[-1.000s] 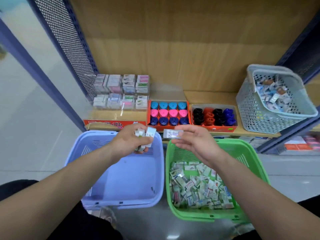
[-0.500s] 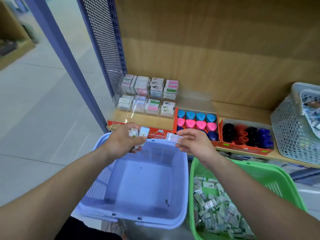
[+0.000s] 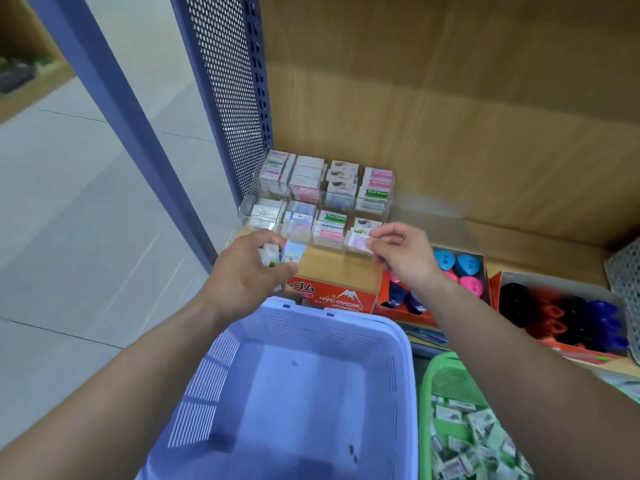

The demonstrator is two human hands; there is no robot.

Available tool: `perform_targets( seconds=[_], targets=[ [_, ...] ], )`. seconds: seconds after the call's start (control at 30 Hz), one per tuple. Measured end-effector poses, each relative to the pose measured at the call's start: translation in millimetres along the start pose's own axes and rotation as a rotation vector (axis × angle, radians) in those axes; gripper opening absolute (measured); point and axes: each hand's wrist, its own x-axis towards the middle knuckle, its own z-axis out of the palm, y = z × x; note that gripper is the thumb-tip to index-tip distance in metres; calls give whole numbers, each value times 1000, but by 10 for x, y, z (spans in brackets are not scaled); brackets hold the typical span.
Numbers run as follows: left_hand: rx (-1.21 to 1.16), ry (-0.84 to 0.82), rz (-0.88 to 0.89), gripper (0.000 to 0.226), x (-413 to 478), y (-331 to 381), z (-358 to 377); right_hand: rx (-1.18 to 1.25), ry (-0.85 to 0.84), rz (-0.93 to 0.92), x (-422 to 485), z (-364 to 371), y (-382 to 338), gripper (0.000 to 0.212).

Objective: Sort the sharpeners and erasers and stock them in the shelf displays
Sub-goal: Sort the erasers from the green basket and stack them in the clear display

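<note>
My left hand (image 3: 247, 271) grips a few small wrapped erasers (image 3: 292, 252) just in front of the clear eraser display (image 3: 322, 199) on the shelf. My right hand (image 3: 403, 252) pinches one pink-labelled eraser (image 3: 358, 242) at the display's front right compartment. The display holds stacked erasers in two rows of compartments. To its right, an orange tray (image 3: 388, 299) holds blue, pink and navy sharpeners, partly hidden by my right wrist. A second orange tray (image 3: 561, 317) holds black, red and blue sharpeners.
A lilac basket (image 3: 304, 393) sits below my hands, almost bare inside. A green basket (image 3: 450, 382) with many loose wrapped erasers is at the lower right. A red "Hard Eraser" box (image 3: 334, 296) fronts the shelf. A perforated blue upright (image 3: 225, 81) stands left; a grey basket (image 3: 627, 282) at the right edge.
Both hands have reached forward from above the baskets to the eraser display. My right hand's eraser now sits at the front right compartment. The view has swung left and closer to the shelf.
</note>
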Motion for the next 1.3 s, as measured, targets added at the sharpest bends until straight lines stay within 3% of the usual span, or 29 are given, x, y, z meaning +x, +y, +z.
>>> perform_targets(
  seconds=[0.4, 0.53, 0.67, 0.8, 0.93, 1.07, 1.2, 1.3],
  targets=[
    [-67, 156, -107, 18, 237, -97, -318, -163, -75, -163, 839, 813, -243, 16],
    [-89, 166, -119, 17, 248, -109, -371, -407, -124, -258, 1033, 1082, -240, 21],
    [-94, 170, -114, 18, 270, -129, -389, -554, -153, -278, 1151, 1150, -147, 8],
    [-108, 160, -107, 19, 281, -130, -394, -760, -194, -345, 1160, 1114, -140, 21],
    [-157, 126, -129, 22, 280, -82, -365, -812, -246, -348, 1165, 1086, -154, 29],
    [-209, 116, -127, 24, 279, -19, -329, -701, -324, -269, 1026, 975, -243, 40],
    [-230, 84, -120, 28, 237, 60, -297, -282, -276, -315, 455, 807, -517, 28],
    [-250, 39, -103, 32, 171, 131, -236, -3, -417, -237, -13, 692, -728, 20]
  ],
)
